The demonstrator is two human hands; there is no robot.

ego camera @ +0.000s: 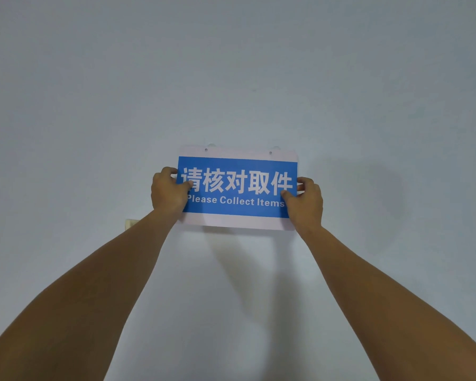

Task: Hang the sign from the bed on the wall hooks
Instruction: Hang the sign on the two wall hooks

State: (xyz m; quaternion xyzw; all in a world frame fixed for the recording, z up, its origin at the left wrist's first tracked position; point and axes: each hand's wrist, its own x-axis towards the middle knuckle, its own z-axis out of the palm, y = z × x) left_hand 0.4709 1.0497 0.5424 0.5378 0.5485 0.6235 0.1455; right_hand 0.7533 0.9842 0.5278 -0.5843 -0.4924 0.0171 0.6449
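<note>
Wall (231,64), pale grey-blue and plain, fills nearly the whole view, with soft shadows of the arms falling on it toward five o'clock. Two bare forearms reach up from the seven and five o'clock corners and meet at the sign (238,188), which sits just below the middle of the view, flat against the wall and close to level, its right end a touch lower. It is a blue panel with large white Chinese characters over the words "Please Collect Items", edged by a pale band above and below. The left hand (168,192) grips the sign's nine o'clock edge, thumb pressed on the front face and the other fingers curled behind. The right hand (304,202) is clamped on the three o'clock edge the same way, thumb on the front. Two small holes pierce the upper band, one at eleven o'clock (206,150) and one at one o'clock (270,153); just above each, a small clear hook (211,145) (276,147) peeks over the top edge. Whether the hooks pass through the holes cannot be told. A small beige fixture (131,223) shows on the wall beside the left wrist, at eight o'clock from the sign.
</note>
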